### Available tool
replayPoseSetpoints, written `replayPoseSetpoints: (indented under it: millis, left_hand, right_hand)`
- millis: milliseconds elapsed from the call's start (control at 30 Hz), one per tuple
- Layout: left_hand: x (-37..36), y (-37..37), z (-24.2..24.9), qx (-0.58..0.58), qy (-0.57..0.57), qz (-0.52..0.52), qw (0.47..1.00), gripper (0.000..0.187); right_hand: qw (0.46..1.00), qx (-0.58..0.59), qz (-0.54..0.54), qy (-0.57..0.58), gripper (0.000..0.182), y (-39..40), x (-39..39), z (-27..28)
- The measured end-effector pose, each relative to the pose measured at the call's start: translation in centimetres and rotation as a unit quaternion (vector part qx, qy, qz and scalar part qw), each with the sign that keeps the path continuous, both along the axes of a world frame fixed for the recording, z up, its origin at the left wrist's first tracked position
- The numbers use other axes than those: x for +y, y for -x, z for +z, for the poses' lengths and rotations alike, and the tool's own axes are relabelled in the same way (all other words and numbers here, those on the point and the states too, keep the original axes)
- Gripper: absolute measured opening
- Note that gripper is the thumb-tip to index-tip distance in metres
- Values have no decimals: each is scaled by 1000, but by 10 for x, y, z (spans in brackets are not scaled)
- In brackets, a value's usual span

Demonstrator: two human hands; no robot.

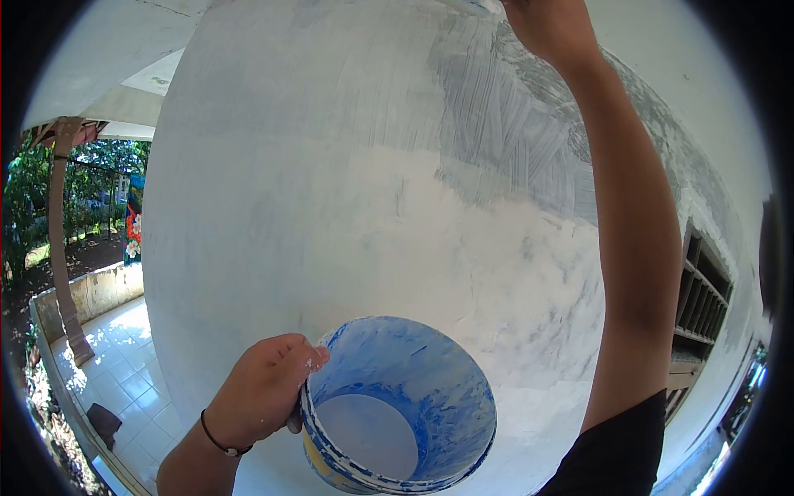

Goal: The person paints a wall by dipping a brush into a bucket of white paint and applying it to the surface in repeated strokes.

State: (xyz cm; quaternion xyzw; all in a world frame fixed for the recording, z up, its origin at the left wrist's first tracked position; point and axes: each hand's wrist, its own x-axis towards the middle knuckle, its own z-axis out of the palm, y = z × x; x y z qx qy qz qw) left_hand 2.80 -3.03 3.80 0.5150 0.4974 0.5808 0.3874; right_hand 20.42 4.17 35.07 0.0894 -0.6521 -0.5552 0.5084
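Note:
My left hand [269, 384] is closed on the rim of a blue bucket [451, 376], thumb over the edge. The bucket tilts toward me. Inside lies white paint [368, 434], and its walls are smeared with white. High on the right, my right hand [550, 29] is raised to the wall [273, 207], cut off by the top of the view. Beside its fingers shows part of a pale paintbrush [475, 7], mostly out of view. Streaky white strokes cover a grey patch [513, 124] just below that hand; the wall around it is whiter.
A slatted wall vent [703, 289] lies to the right of my raised arm. On the left, a brown post [62, 240] stands by a low wall [107, 289] and a tiled floor [136, 372]. A dark cloth [104, 423] lies on the tiles.

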Motion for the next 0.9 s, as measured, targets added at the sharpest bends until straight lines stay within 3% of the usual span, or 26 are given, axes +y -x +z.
replayPoseSetpoints:
  millis: [167,233,367,533,733,900]
  left_hand:
    - [4,3,-7,-20,-13,-15,1000,29]
    - [4,6,-6,-26,-18,-17,999,29]
    - [9,7,-12,-36,-28,-20,999,30]
    - [15,15,-18,-50,-57,-41,996,30]
    - [14,16,-9,-59,-49,-6,997,27]
    - [19,17,-10,-54,-70,1,996,27]
  right_hand:
    - [999,2,-43,15,8,21,35,-9]
    - [994,0,-89,-69,13,30,51,-27]
    - [996,-19,-80,-38,10,34,43,-54]
    - [987,30,-67,-144,14,66,53,-27]
    - [981,115,-102,-121,22,55,87,24]
    - [982,92,-98,-131,20,26,103,12]
